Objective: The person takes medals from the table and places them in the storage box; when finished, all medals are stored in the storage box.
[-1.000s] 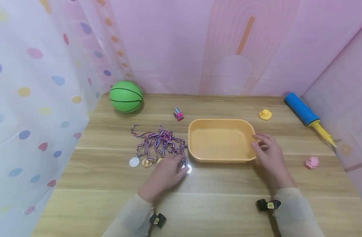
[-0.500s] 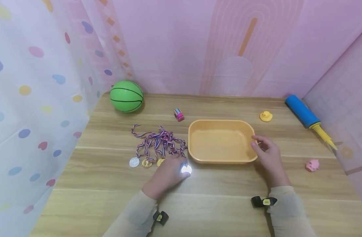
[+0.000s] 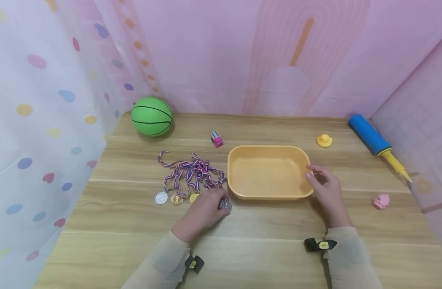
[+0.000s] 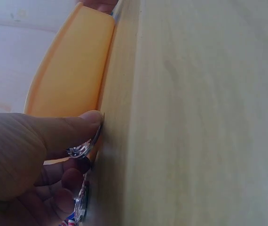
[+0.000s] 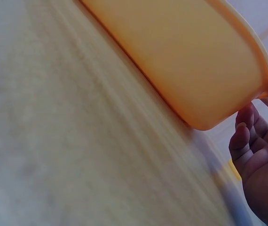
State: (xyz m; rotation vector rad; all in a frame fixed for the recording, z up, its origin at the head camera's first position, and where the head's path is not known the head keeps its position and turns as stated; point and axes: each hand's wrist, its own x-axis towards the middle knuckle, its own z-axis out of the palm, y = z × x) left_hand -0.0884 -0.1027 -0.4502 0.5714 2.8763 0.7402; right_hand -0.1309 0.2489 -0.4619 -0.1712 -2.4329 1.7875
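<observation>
1. I see the wooden tabletop (image 3: 264, 257) carrying everything as before; the head view has shifted only a touch between frames.
2. The orange tub (image 3: 268, 171) sits mid-tabletop, upright and unmoved; the left wrist view shows its wall (image 4: 73, 70) just beyond my left thumb, the right wrist view its corner (image 5: 195, 61) close to the right fingers.
3. The green ball (image 3: 152, 116) rests at the back left by the curtain; the blue pump (image 3: 369, 134) lies at the back right; both unchanged.
4. My right hand (image 3: 324, 186) rests against the right end of the tub, thumb at the rim, fingers loosely curled beside the wall; whether it truly clasps the rim I cannot tell; it has barely moved since a second ago.
5. My left hand (image 3: 203, 212) pinches a silver medal (image 3: 225, 204) between thumb and fingers, just in front of the tub's near left corner; a second ago the medal lay flat under the fingertips, and now it is tipped up on edge, as the left wrist view (image 4: 84, 148) confirms.
6. The heap of ribbons (image 3: 192, 172) and three more medals (image 3: 177, 198) lie left of the tub, unshifted.
7. The pink pig (image 3: 381, 200), yellow duck (image 3: 324, 140) and small toy car (image 3: 217, 139) stay where they were.
</observation>
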